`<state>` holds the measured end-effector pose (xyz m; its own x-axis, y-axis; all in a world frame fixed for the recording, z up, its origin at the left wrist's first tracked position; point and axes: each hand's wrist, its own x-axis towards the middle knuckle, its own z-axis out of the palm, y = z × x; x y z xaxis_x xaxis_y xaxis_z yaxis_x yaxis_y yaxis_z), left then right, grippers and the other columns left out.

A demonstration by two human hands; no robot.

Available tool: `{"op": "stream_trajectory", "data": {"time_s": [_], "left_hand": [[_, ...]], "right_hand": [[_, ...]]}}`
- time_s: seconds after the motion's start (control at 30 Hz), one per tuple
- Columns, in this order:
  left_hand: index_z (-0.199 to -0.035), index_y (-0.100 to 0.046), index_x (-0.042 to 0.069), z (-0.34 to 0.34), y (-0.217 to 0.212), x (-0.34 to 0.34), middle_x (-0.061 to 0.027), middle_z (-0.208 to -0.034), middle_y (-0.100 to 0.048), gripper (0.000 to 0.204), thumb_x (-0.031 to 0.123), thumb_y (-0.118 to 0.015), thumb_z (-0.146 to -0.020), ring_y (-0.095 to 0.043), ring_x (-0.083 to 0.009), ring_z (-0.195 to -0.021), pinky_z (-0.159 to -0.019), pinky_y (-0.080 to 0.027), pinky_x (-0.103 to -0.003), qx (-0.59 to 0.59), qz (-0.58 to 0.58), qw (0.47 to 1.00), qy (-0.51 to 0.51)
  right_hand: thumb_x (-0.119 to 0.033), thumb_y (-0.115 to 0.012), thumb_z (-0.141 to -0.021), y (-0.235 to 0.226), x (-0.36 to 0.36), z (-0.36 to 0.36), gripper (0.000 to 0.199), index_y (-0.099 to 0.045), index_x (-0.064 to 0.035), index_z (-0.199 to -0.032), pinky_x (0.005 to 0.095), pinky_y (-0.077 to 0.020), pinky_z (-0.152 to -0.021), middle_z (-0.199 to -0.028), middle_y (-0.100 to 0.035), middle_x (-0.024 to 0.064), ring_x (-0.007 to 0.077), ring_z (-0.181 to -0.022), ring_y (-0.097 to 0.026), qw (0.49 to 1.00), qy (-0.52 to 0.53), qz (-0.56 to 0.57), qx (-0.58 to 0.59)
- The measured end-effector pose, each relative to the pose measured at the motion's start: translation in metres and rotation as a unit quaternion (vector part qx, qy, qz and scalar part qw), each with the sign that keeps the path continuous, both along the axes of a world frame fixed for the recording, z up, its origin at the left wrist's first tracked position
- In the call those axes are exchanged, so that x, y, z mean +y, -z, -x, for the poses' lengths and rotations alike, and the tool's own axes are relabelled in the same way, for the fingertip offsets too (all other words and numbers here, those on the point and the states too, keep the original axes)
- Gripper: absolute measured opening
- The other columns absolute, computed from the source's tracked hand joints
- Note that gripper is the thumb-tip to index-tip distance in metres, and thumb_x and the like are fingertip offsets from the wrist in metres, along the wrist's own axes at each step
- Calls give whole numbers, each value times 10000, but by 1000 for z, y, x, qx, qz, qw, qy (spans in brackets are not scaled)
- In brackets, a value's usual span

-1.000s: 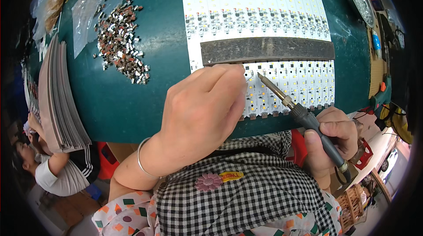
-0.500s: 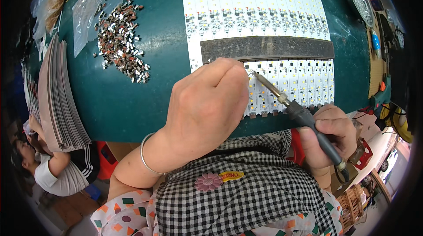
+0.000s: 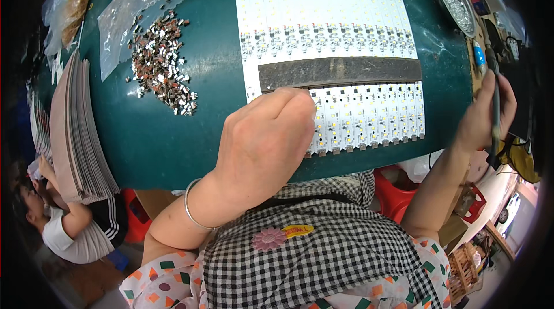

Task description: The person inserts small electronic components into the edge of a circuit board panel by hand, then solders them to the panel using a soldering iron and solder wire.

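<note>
White LED circuit boards (image 3: 323, 6) lie side by side as a panel on the green table. Across their lower part rests a long dark bar (image 3: 346, 70). My left hand (image 3: 265, 136) is closed over the panel's left side, just below the bar; whatever its fingers may hold is hidden beneath them. Out at the table's right side, my right hand (image 3: 487, 110) grips a soldering iron (image 3: 496, 98) by its dark handle, the iron pointing away from me among the tools there. Small connectors sit along the boards' near edge.
Left of the panel is a heap of small connectors (image 3: 161, 66) beside a clear plastic bag (image 3: 138, 12). A stack of long strips (image 3: 81, 136) stands at the far left, near another person (image 3: 75, 222). A round metal dish (image 3: 456, 6) stands at back right.
My right hand has carried the soldering iron off the boards, to the right and away from me. My left hand stays closed at nearly the same place on the panel.
</note>
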<state>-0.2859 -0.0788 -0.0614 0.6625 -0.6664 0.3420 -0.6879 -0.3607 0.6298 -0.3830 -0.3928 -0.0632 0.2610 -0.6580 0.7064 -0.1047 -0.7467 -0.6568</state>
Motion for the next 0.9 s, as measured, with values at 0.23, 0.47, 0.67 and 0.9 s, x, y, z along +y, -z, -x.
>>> {"op": "stream_trajectory", "data": {"time_s": [0.23, 0.47, 0.67, 0.9], "left_hand": [[-874, -634, 27, 2, 1, 0, -106, -850, -701, 158, -41, -708, -752, -682, -259, -704, -613, -542, -306, 12, -3, 1000, -12], [-826, -638, 16, 0, 0, -1, -108, -848, -703, 143, -61, -715, -732, -699, -241, -741, -638, -554, -295, 8, 15, 1000, -5], [-837, -645, 16, 0, 1, -1, -109, -841, -700, 155, -65, -718, -727, -697, -240, -736, -634, -554, -292, 16, 14, 1000, -10], [-834, -647, 14, 0, 4, 0, -110, -837, -695, 155, -66, -719, -723, -694, -241, -732, -633, -552, -294, 18, 22, 1000, -12]], "right_hand": [[-116, -707, -888, -8, -17, 3, 186, -654, 13, -1012, 206, -412, -582, -815, -632, 46, 77, -672, -546, 998, -3, -26, 51], [-99, -647, -833, -35, 65, 31, 198, -594, 46, -955, 229, -377, -513, -723, -563, 121, 128, -574, -499, 886, -395, -240, 29], [-57, -735, -703, -23, 101, 23, 203, -606, 34, -832, 241, -374, -572, -713, -568, 101, 135, -621, -509, 882, -363, -281, 109], [-48, -753, -697, -16, 103, 21, 206, -618, 37, -828, 240, -376, -583, -716, -597, 99, 142, -626, -526, 872, -374, -284, 139]]}}
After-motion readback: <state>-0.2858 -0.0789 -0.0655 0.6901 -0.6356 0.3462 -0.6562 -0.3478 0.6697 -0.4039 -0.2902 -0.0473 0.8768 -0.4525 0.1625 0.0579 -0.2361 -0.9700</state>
